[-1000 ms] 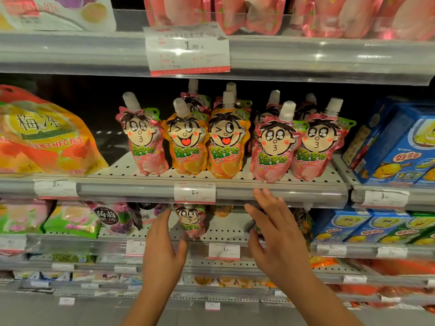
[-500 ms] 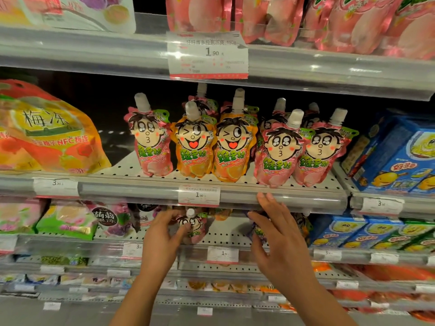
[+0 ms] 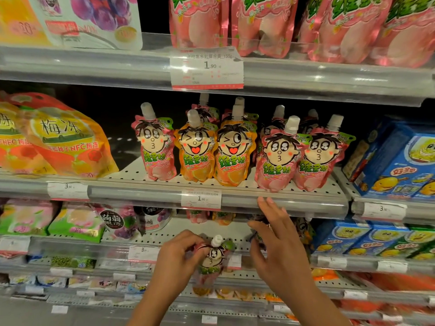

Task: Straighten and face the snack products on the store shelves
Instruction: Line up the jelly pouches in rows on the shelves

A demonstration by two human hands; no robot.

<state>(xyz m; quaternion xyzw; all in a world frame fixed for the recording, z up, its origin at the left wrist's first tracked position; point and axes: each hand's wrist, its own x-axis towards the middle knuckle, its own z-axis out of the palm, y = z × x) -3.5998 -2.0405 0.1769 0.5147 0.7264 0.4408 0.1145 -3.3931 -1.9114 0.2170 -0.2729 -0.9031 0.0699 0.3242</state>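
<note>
My left hand [image 3: 175, 257] pinches the top corner of a pink jelly pouch [image 3: 213, 261] with a white cap and a cartoon face, held just in front of the lower shelf. My right hand [image 3: 275, 241] hovers beside it to the right, fingers spread and relaxed, reaching toward dark pouches [image 3: 301, 231] on that lower shelf; I cannot tell if it touches them. On the middle shelf [image 3: 141, 191] stand a row of pouches: a pink one [image 3: 156, 147], two orange ones [image 3: 196, 151], and two pink ones [image 3: 277, 158] at right.
Large orange jelly bags [image 3: 61, 140] lie at left of the middle shelf, blue boxes [image 3: 404, 161] at right. Pink pouches [image 3: 266, 22] line the top shelf above a price tag [image 3: 207, 67]. Green bags [image 3: 75, 222] and more blue boxes [image 3: 353, 238] fill the lower shelf.
My left hand took hold of the pink pouch on the lower shelf and drew it forward and down. My right hand dropped from the middle shelf's rail toward the lower shelf.
</note>
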